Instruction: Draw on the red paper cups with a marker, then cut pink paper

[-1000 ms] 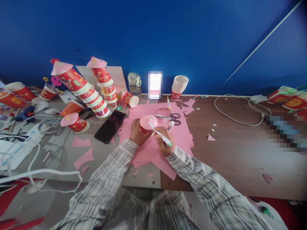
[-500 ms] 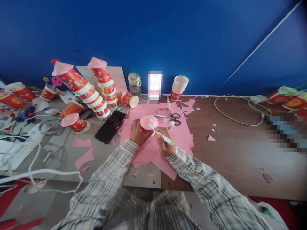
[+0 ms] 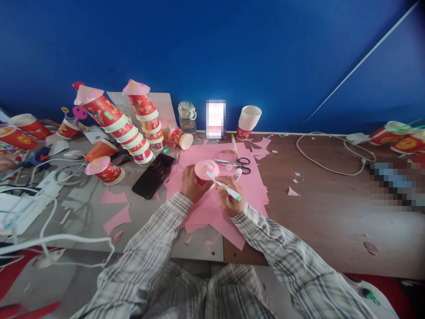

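Now | left hand (image 3: pixel 192 185) holds cup (image 3: pixel 200 180) | right hand (image 3: pixel 229 197): marker (image 3: pixel 226 188) on disc (image 3: pixel 206 167) | scissors (image 3: pixel 237 164) near

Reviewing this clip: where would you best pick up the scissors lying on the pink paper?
Probably by the black handle loops of the scissors, coming from above on the right. They lie flat, loops at the right end with bare pink paper beside them, blades pointing left towards the pink-topped cup.
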### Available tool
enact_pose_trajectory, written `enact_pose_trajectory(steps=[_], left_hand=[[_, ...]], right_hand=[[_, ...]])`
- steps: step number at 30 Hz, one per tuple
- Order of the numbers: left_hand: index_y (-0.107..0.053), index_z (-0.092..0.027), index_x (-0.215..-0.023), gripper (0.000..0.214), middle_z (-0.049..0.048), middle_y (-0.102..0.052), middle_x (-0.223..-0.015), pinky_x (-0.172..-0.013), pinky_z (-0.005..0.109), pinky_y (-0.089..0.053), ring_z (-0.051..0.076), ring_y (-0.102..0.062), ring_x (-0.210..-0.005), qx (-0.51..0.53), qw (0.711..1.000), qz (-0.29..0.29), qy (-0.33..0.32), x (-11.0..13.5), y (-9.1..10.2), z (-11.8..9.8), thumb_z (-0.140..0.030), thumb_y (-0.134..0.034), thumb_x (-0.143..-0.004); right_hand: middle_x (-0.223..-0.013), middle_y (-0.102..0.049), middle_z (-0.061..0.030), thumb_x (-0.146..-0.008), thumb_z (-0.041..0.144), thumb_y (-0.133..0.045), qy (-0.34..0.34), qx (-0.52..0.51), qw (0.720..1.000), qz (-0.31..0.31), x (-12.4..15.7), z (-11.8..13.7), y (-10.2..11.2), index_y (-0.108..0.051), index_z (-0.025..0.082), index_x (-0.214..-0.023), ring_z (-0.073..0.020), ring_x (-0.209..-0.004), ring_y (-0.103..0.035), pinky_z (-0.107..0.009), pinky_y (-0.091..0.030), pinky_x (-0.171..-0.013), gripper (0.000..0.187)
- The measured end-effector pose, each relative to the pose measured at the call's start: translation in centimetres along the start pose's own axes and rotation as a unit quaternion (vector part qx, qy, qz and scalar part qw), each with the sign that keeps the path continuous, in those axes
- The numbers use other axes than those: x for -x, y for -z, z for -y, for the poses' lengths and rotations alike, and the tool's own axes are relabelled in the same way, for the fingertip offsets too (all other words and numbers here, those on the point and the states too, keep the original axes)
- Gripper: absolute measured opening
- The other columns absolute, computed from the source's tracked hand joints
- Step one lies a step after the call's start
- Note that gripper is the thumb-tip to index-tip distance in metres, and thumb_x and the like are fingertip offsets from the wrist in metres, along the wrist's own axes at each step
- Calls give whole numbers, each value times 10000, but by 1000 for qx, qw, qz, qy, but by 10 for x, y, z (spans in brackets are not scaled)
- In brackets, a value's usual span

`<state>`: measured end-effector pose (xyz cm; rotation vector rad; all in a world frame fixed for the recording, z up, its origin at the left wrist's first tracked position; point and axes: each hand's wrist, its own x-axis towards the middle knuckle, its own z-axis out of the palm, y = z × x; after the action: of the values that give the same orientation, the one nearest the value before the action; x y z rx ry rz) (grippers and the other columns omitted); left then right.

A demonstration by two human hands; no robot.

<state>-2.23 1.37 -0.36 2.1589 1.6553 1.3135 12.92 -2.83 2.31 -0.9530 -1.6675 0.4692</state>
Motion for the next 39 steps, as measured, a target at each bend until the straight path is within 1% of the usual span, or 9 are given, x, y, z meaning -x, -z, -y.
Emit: enact_pose_trajectory(steps=[5, 9, 19, 34, 39], left_hand=[[-468, -158, -1050, 560, 105, -499, -1000, -868, 419, -423, 224, -462, -998, -1, 1000, 2, -2, 0, 0, 0, -398, -655, -579], [-470, -155, -1041, 561, 107, -500, -996, -872, 427, -421, 227, -462, -993, -4, 1000, 0, -4, 0, 0, 0, -410, -655, -578], [-469, -168, -1063, 586, 104, -496, -995, -864, 427, -423, 234, -465, -1002, -5, 1000, 4, 1, 0, 0, 2, -424, -659, -572], [-477, -166, -1054, 587, 106, -490, -1000, -872, 429, -421, 235, -461, -1000, -12, 1000, 5, 2, 1, 0, 2, -453, -652, -573], [-467, -165, -1051, 635, 110, -486, -1005, -873, 439, -417, 243, -455, -1000, -16, 1000, 2, -4, 1, -1, 4, -473, -675, -537]], right_hand=[[-764, -606, -53, -870, 323, -401, -5, -5, 1000, -8, 0, 1, 1, -552, 166, -1015, -173, -744, -600, -334, -502, -703, 262], [-743, -601, -49, -871, 334, -394, -3, -2, 1000, 0, 0, 2, 1, -564, 166, -991, -169, -731, -593, -329, -499, -693, 267], [-729, -596, -44, -855, 307, -411, -31, -14, 999, -17, 0, 2, 2, -561, 163, -978, -162, -695, -587, -314, -492, -655, 242], [-756, -608, -49, -853, 308, -416, -31, -14, 999, -7, 0, 2, 0, -556, 168, -1003, -162, -707, -598, -309, -496, -662, 248], [-746, -606, -45, -854, 304, -414, -27, -9, 1000, -8, 1, 1, 0, -563, 174, -992, -166, -715, -601, -319, -500, -680, 241]])
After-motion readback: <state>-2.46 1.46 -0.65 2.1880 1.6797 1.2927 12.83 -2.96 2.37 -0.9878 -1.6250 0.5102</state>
